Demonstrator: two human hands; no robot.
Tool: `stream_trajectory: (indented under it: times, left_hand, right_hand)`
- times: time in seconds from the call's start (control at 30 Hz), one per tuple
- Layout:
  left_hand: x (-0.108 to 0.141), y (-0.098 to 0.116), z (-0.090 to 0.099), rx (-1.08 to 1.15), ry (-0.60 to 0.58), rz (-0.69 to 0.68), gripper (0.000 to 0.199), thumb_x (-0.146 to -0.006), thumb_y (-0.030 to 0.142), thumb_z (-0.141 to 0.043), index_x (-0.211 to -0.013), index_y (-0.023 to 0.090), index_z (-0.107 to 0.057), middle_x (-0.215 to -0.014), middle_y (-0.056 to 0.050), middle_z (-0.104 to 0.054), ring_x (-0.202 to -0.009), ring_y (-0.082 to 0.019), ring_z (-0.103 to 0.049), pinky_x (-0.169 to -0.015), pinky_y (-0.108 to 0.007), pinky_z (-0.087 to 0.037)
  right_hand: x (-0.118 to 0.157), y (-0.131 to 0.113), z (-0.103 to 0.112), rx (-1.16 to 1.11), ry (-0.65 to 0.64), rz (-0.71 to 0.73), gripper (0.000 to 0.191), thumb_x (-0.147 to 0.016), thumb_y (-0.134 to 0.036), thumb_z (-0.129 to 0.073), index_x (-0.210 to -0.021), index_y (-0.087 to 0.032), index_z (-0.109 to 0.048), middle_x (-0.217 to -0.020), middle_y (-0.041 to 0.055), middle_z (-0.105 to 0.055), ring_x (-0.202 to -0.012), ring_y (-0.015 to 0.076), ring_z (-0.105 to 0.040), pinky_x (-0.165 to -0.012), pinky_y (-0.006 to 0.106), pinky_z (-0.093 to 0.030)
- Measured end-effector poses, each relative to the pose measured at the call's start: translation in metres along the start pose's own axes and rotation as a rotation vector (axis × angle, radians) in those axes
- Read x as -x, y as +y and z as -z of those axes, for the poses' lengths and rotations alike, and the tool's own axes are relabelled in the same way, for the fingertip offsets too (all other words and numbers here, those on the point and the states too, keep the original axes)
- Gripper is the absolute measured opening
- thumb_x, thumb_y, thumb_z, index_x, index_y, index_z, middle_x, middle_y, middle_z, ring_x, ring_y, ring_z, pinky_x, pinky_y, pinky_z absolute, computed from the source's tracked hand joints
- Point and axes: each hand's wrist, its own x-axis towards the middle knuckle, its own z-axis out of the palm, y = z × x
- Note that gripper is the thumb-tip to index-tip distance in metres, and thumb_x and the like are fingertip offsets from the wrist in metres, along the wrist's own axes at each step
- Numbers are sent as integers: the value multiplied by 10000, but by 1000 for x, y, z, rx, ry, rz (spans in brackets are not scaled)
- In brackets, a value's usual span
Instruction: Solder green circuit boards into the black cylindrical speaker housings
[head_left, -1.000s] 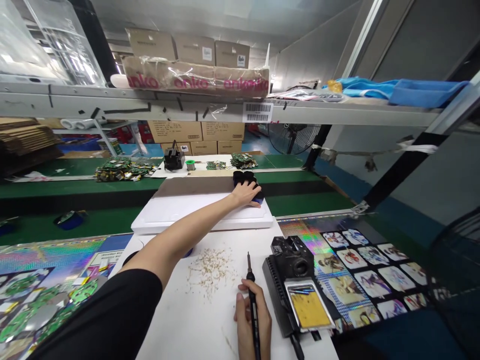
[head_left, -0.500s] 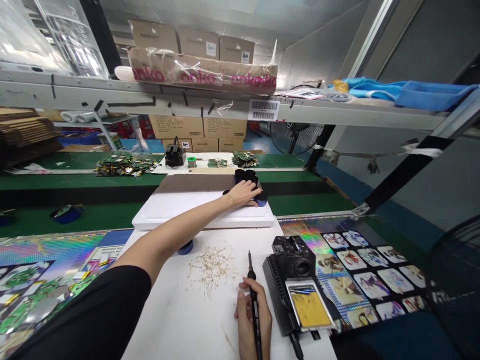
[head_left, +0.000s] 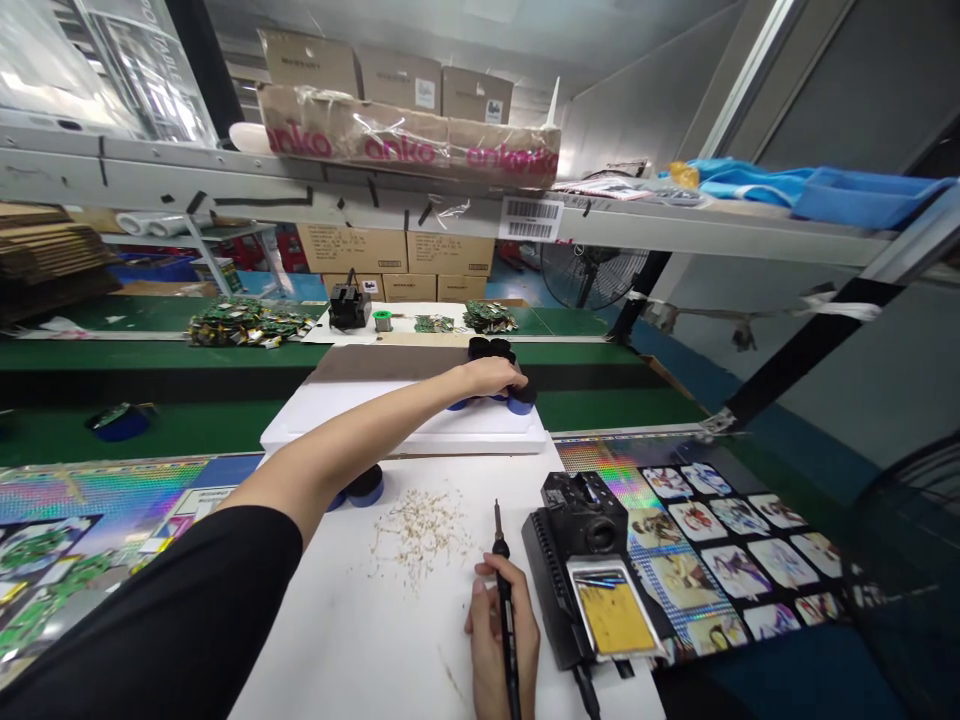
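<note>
My left hand [head_left: 495,376] reaches forward over the white foam block [head_left: 405,440]. Its fingers are bent down and closed at the top edge of a black-topped blue round piece [head_left: 523,402]; the thumb is hidden. More such black round pieces [head_left: 491,347] stand grouped behind the hand. In my right hand [head_left: 504,620] is a soldering iron [head_left: 504,580], gripped like a pen with the tip pointing up and away. Beside the left forearm, another blue round piece [head_left: 365,487] sits on the white work surface [head_left: 337,620].
A soldering station [head_left: 577,560] with a yellow sponge tray [head_left: 613,610] stands right of my right hand. Small pale scraps [head_left: 420,530] lie scattered mid-surface. Beyond runs a green belt [head_left: 225,390] carrying circuit boards [head_left: 247,322]. A metal shelf [head_left: 420,205] crosses above.
My left hand has lifted slightly and its fingers have drawn in from a spread pose, showing more of the round piece. The forearm has risen, uncovering round pieces beside it. My right hand barely moves.
</note>
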Motion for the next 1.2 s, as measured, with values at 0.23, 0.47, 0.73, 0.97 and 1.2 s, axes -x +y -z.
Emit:
stream_trajectory:
  times: [0.23,0.47,0.73,0.97,1.2]
  left_hand:
    - [-3,6,18,98,12,5,227,-847,158,-753,-1063,226,-766,-947,-42,-789,-863,-214,-704,-681,-288,-401]
    - [66,11,68,286,113,-27,209,-941,247,-693,-1143,207,-727,-898,-28,-716,-819,-181,-650,-770,-304,-432]
    - [256,23,71,321,-117,205,187,-1000,329,-578,-1049,243,-736,-914,-65,-698,-831,-221,-638,-785,-341,-436]
    - [372,14,28,115,-170,580,190,-952,214,-580,-1067,239,-730,-1036,-111,-734,-906,-251,-679,-770,-315,-445]
    - [394,5,-20,94,-164,697,220,-965,175,-547,-1118,208,-702,-1085,-133,-746,-1021,-296,-699,-787,-314,-455]
  right_hand:
    - [-3,2,6,45,-55,28,448,-972,-560,-659,-1238,-203,-709,-1090,108,-766,-605,148,-648,-561,268,-574]
    - [-4,-10,10,62,-70,45,442,-962,-552,-667,-1210,-187,-704,-1054,114,-764,-609,147,-640,-550,271,-554]
    - [-4,-10,10,12,-78,9,466,-944,-563,-723,-1241,-207,-671,-1111,93,-737,-620,117,-627,-552,251,-535]
    - [-4,-11,9,-8,-65,11,508,-908,-570,-772,-1257,-214,-673,-1121,97,-737,-594,107,-617,-499,229,-496]
    - [-4,-14,8,6,-59,26,466,-907,-538,-780,-1235,-221,-690,-1094,81,-728,-592,105,-631,-462,204,-466]
